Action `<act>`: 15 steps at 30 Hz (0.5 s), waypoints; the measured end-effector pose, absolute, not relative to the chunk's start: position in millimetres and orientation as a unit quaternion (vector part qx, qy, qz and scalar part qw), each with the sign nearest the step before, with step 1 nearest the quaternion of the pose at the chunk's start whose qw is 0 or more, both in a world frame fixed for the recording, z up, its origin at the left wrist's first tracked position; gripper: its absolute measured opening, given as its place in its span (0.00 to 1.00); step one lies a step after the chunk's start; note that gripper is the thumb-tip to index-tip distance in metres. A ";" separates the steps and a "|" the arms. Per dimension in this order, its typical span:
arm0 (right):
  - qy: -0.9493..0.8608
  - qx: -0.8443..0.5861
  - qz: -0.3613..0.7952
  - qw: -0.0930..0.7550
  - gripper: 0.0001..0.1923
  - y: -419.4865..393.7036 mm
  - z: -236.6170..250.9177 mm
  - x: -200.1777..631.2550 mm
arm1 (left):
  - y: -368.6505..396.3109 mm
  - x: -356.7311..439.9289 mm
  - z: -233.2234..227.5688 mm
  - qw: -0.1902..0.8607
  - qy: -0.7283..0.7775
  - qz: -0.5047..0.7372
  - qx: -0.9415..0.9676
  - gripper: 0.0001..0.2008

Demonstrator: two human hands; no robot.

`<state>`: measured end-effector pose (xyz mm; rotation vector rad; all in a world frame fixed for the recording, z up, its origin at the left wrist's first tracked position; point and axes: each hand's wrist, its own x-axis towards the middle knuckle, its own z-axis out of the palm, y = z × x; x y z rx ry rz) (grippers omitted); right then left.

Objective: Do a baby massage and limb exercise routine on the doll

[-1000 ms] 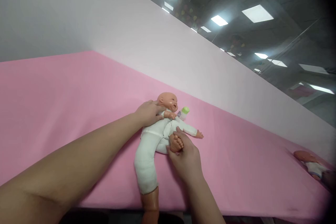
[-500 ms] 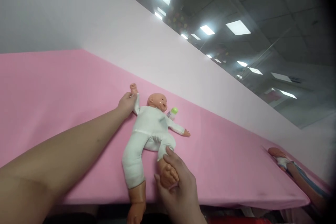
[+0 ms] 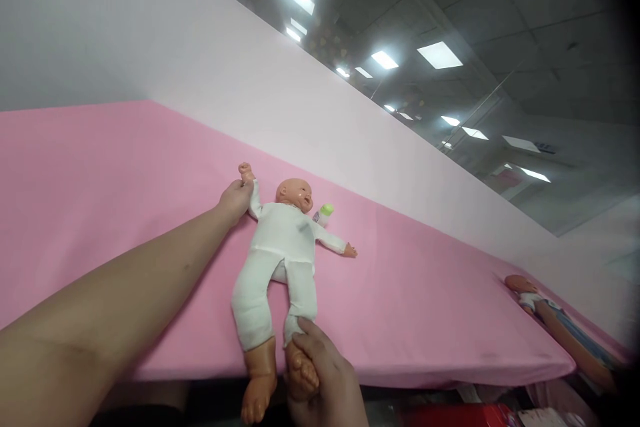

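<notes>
Head view: baby doll (image 3: 281, 250) in white bodysuit, lying face up on pink-covered desk (image 3: 100, 187), head toward the far wall, bare feet hanging past the near edge. Both doll arms flung outward. Left hand (image 3: 235, 199) at the doll's raised arm, fingers closed around the sleeve just below the small fist. Right hand (image 3: 325, 380) low at the near edge, fingers (image 3: 313, 337) curled around the doll's foot and ankle, thumb on top. Other doll leg free, lying just beside the held one. Small baby bottle (image 3: 324, 213) with green cap lying on the desk just beyond the doll's shoulder, partly hidden by the head. Second doll (image 3: 525, 293) well apart at far right on the same pink surface, blurred. Pale wall (image 3: 250, 80) behind the desk, ceiling lights above.
</notes>
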<state>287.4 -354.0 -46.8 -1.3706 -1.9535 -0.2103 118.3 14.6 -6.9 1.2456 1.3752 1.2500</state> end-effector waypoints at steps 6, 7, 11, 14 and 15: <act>-0.731 -0.548 -0.078 0.400 0.26 -352.1 -20.8 288.4 | -4.2 115.4 0.7 0.295 0.546 0.482 0.619 0.19; -0.730 -0.547 -0.077 0.403 0.27 -350.1 -14.6 290.0 | -10.3 116.8 3.6 0.265 0.529 0.475 0.651 0.19; -0.717 -0.561 -0.066 0.408 0.27 -331.0 10.2 295.4 | -31.6 128.1 11.4 0.159 0.426 0.414 0.789 0.22; -0.710 -0.572 -0.061 0.407 0.27 -307.9 22.7 297.3 | -38.2 135.4 11.2 0.096 0.369 0.356 0.853 0.25; -0.706 -0.576 -0.062 0.407 0.27 -299.7 24.9 297.6 | -38.6 136.6 10.7 0.081 0.357 0.340 0.866 0.25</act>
